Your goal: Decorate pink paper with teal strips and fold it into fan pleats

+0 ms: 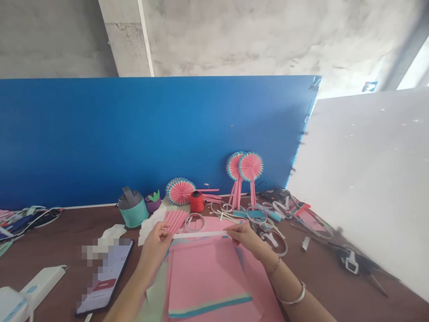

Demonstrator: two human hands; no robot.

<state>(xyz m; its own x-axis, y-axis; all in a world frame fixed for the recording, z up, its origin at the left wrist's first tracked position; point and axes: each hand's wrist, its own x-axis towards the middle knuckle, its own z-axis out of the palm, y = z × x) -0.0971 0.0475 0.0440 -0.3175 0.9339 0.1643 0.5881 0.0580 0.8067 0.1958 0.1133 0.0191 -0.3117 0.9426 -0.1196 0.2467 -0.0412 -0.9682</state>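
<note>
A narrow white strip (200,234), which may be tape or paper, stretches between my two hands along the top edge of a pink paper sheet (208,273). My left hand (160,236) pinches its left end, and my right hand (244,237) pinches the right end. The sheet has a cream and blue band across its near edge and lies on more pink paper. Just beyond my left hand are folded pink paper strips (176,220). A tape roll (195,222) lies past the strip's middle.
Pleated pink paper fans (251,166) lean on a blue partition (150,134); others lie near a red thread spool (196,201). A teal container (133,209) stands at back left. A phone (106,277) lies left, scissors (351,261) right. Tape rolls and scraps clutter the back right.
</note>
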